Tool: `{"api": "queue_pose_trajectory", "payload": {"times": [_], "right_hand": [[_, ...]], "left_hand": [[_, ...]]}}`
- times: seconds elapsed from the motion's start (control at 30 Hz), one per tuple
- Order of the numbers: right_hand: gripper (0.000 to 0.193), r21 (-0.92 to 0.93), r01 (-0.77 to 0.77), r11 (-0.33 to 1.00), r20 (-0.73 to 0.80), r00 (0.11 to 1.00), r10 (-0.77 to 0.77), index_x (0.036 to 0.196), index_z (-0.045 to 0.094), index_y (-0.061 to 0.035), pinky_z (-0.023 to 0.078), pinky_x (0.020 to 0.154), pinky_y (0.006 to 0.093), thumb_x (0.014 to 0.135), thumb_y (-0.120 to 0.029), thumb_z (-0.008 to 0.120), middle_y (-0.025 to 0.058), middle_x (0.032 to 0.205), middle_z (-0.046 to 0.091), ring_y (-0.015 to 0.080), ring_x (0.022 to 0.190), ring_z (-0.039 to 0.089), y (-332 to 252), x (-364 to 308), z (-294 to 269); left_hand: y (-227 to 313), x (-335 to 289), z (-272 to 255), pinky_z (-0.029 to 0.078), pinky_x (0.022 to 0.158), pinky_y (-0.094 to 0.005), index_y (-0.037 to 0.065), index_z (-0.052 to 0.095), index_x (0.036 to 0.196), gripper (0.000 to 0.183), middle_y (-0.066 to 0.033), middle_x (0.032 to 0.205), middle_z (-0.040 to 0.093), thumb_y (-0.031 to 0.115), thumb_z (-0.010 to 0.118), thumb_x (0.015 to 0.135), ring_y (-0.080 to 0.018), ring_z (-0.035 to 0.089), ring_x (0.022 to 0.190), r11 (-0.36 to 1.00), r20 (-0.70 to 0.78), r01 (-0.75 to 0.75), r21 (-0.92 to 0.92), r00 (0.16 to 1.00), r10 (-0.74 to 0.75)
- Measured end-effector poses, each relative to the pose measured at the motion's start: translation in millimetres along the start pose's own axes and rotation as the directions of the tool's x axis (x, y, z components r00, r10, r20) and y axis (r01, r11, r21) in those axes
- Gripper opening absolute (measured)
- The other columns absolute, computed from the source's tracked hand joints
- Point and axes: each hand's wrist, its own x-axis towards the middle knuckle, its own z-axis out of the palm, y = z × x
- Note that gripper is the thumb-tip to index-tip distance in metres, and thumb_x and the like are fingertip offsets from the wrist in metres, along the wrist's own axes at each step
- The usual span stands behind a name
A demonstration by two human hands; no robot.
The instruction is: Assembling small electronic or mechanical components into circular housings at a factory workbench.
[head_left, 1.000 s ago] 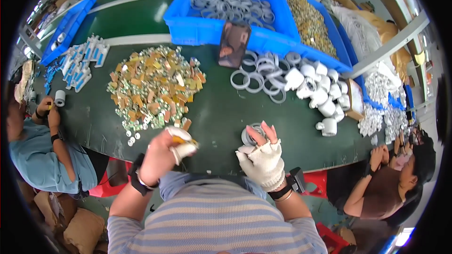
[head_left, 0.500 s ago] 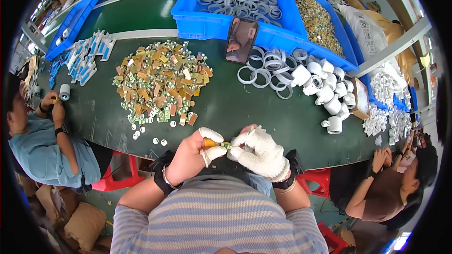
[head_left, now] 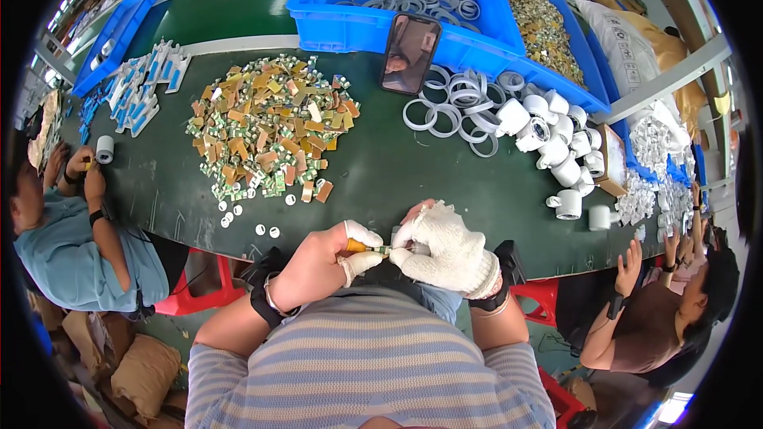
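My left hand (head_left: 319, 260), with white coverings on thumb and forefinger, pinches a small circuit board (head_left: 382, 250) with a yellow-orange part near the table's front edge. My right hand (head_left: 445, 250), in a white knitted glove, is closed right beside it. The board's right end meets the right fingertips. What the right fingers grip is mostly hidden; a bit of something pale shows between them. Beyond my left hand lies a heap of small circuit boards (head_left: 274, 123), with several small white discs (head_left: 274, 232) at its near edge.
Grey rings (head_left: 445, 121) and white camera-like housings (head_left: 567, 204) lie at the right. A phone (head_left: 410, 53) leans on a blue bin (head_left: 334, 32) of rings. Co-workers sit at left (head_left: 87, 246) and right (head_left: 648, 326). Blue-and-white strips (head_left: 139, 95) lie far left.
The board has shifted slightly right, in against my right fingers. A white housing now stands on the table near the right co-worker, whose hand is raised and open.
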Motion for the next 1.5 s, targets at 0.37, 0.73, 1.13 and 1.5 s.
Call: {"api": "queue_pose_trajectory", "payload": {"times": [0.37, 0.73, 1.13, 1.5], "right_hand": [[0.011, 0.057, -0.005, 0.998, -0.076, 0.997, 0.009, 0.086, 0.077, -0.0149, 0.048, 0.094, 0.0455, 0.081, -0.025, 0.08, 0.0037, 0.077, 0.069, 0.0291, 0.099, 0.068, 5, -6, 7], [0.019, -0.061, 0.234, 0.97, -0.047, 0.97, -0.237, 0.084, 0.073, -0.0204, 0.045, 0.109, 0.0574, 0.077, -0.027, 0.089, -0.0029, 0.083, 0.068, 0.0255, 0.099, 0.069, 15, 9, 9], [0.049, -0.085, 0.228, 0.97, -0.265, 0.933, -0.243, 0.117, 0.071, -0.0104, 0.052, 0.098, 0.0478, 0.077, -0.031, 0.09, 0.0137, 0.115, 0.07, 0.037, 0.114, 0.065, -8, -12, 12], [0.023, -0.097, -0.07, 0.993, -0.628, 0.778, -0.006, 0.11, 0.075, -0.0095, 0.054, 0.094, 0.0412, 0.089, -0.017, 0.081, 0.0121, 0.111, 0.073, 0.0313, 0.105, 0.068, 24, -66, -9]], "left_hand": [[-3, -3, 1, 0.057, 0.086, -0.0288, 0.003, 0.062, 0.122, 0.023, -0.0057, 0.11, 0.073, 0.0, 0.07, 0.1, -0.0125, 0.07, 0.099, 0.972, 0.002, 0.042, -0.231, 0.999, -0.043], [9, -11, 0, 0.057, 0.074, -0.0305, 0.005, 0.07, 0.117, 0.023, -0.012, 0.097, 0.076, 0.002, 0.076, 0.095, -0.0207, 0.074, 0.081, 0.919, -0.046, -0.201, 0.339, 0.972, 0.23], [59, -61, -57, 0.058, 0.085, -0.0318, 0.002, 0.068, 0.113, 0.021, -0.0074, 0.105, 0.075, 0.002, 0.076, 0.094, -0.0159, 0.071, 0.097, 0.955, -0.479, -0.001, 0.296, 0.865, 0.149], [12, -64, -199, 0.045, 0.108, -0.0384, 0.008, 0.033, 0.163, 0.07, -0.0162, 0.152, 0.053, 0.015, 0.068, 0.104, -0.0269, 0.054, 0.138, 0.716, -0.677, 0.207, 0.667, 0.569, 0.467]]}}
